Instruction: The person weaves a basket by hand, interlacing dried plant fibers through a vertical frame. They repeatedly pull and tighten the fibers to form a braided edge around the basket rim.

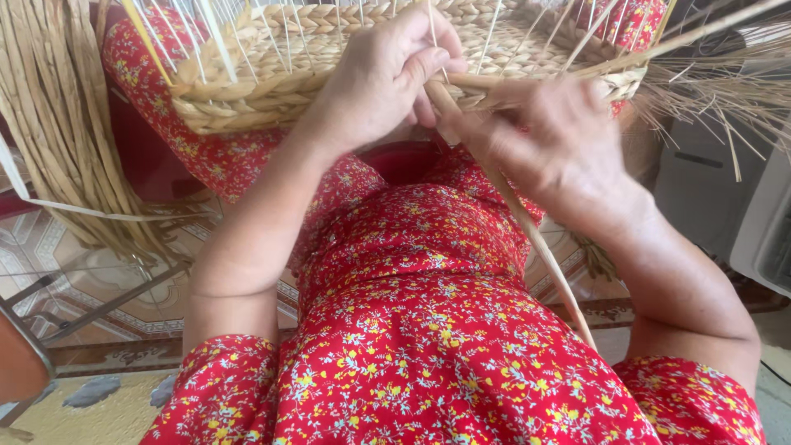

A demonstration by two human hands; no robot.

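Pinching a flat straw strand (511,206) with left hand (387,74) fingers clamped at the woven basket (272,91) rim to keep it taut, right hand (560,148) closing around the strand just below, guiding it, loose end trailing over red floral dress (428,330).

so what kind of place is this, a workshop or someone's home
Probably a home used for craft work. The floor is patterned ceramic tile, a bundle of long dried straw-coloured reeds hangs at one side, and both hands work on a half-woven natural-fibre basket held over the lap.
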